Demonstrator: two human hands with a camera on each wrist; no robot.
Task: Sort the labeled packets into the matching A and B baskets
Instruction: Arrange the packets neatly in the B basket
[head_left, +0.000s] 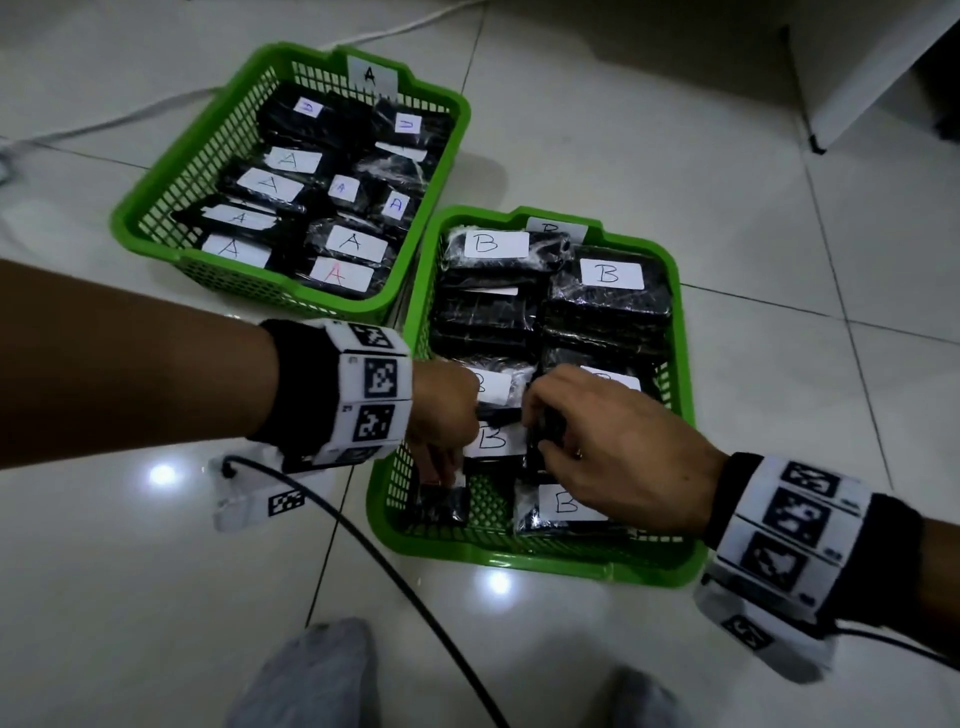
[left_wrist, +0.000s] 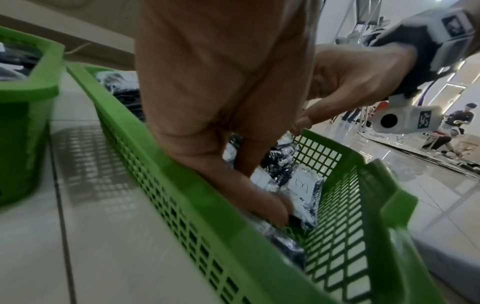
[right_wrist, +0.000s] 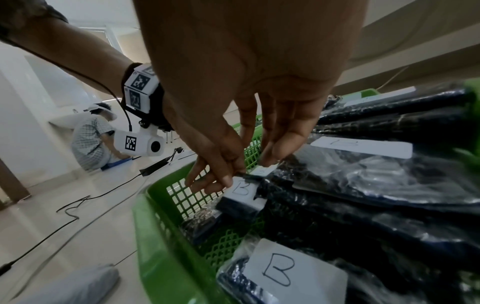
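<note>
Tiled floor (head_left: 675, 156), basket A (head_left: 156, 208), basket B (head_left: 680, 415) (B-labelled packets (head_left: 605, 291)), left hand (head_left: 441, 410) and right hand (head_left: 613, 441) each pinching one.

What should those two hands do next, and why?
Probably let go of the packet at the near-left corner of the B basket. The left hand has its fingers on it low inside, the right hand holds another dark packet among B labels, and no loose packets lie on the floor.
</note>
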